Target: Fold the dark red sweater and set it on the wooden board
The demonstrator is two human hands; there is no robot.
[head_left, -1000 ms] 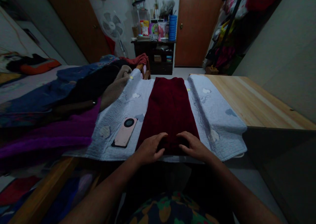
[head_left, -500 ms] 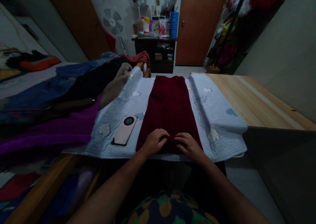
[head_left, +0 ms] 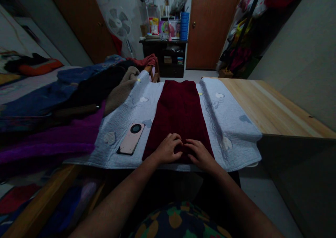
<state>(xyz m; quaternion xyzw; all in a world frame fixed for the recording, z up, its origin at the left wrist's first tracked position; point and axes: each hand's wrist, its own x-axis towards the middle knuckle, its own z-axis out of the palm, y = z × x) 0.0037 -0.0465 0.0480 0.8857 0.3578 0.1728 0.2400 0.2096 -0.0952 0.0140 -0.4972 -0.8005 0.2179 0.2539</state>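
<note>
A dark red folded cloth lies lengthwise on a pale blue quilted cover. Near the cloth's front end rests my left hand, fingers bent and thumb apart from them, with nothing seen in its grasp. Just to its right, my right hand touches the same cloth, its fingers apart and slightly curved. The fingertips of both hands point toward each other with a small gap between. Left of the cloth, a pink phone with a round black camera ring lies on the cover.
Piled clothes, including a purple garment and a brown one, lie at the left. A wooden board extends to the right. Behind stand a fan, a dark cabinet and a door.
My left hand has shifted slightly right and opened a wider gap between thumb and fingers. My right hand stays nearly in place on the cloth, its fingertips slightly higher.
</note>
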